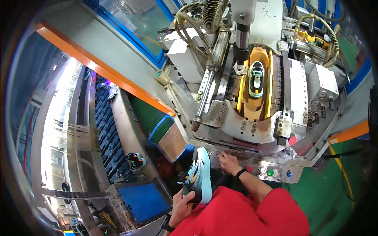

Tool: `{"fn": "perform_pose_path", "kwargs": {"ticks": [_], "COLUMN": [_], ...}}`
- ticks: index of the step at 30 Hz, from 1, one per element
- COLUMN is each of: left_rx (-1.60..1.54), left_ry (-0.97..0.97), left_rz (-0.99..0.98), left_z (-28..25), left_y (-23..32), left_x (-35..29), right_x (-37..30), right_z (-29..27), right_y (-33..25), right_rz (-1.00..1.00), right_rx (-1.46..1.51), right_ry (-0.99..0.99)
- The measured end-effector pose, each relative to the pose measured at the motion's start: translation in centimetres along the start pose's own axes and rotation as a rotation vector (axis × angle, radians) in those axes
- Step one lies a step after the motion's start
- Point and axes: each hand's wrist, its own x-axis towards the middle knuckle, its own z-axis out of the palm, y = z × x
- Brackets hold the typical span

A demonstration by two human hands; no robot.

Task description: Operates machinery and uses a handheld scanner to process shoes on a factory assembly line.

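Observation:
A light-blue, black and white sneaker (pixel 202 173) with orange accents stands tilted in front of my red shirt, toe up. My left hand (pixel 182 206) grips it by the heel end. To its right, my right hand (pixel 229 162) rests with bent fingers on the metal control panel (pixel 260 173) along the machine's front edge; whatever lies under the fingertips is hidden. Beyond it, another sneaker (pixel 256 89) sits inside the yellow-sided cradle (pixel 252 110) of the press machine, near a vertical metal cylinder (pixel 242 37).
Red, green (pixel 270 172) and blue buttons line the panel. At left, a conveyor (pixel 106 129) carries a dark sneaker (pixel 136 161) near its end, beside a blue pad (pixel 142 201). A blue-rimmed bin (pixel 157 125) stands between conveyor and machine. Orange frame bars (pixel 106 70) flank the machine.

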Motion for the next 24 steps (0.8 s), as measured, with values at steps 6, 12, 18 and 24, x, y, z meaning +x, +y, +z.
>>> {"fn": "perform_pose_path", "kwargs": {"ticks": [6,12,18,24], "left_rx": [-0.102,-0.227,-0.285,-0.323], "left_ry": [0.036,0.063,0.012,0.034], "left_rz": [-0.002,0.067,0.053,0.018], "left_z": [0.9,-0.2,1.1,0.1], "left_y": [0.3,-0.3,-0.8,-3.8], "left_x": [-1.2,-1.4,-0.2,-0.3], "right_x": [2.2,19.3,30.4,32.0], "right_z": [-5.0,-33.3,-45.5,-45.1], "right_y": [-1.6,-5.2,-2.3,-1.1], "right_rz": [0.016,-0.149,-0.131,-0.057], "right_rx": [0.185,-0.17,0.251,0.258], "right_ry": [0.125,1.065,0.864,0.885]}}
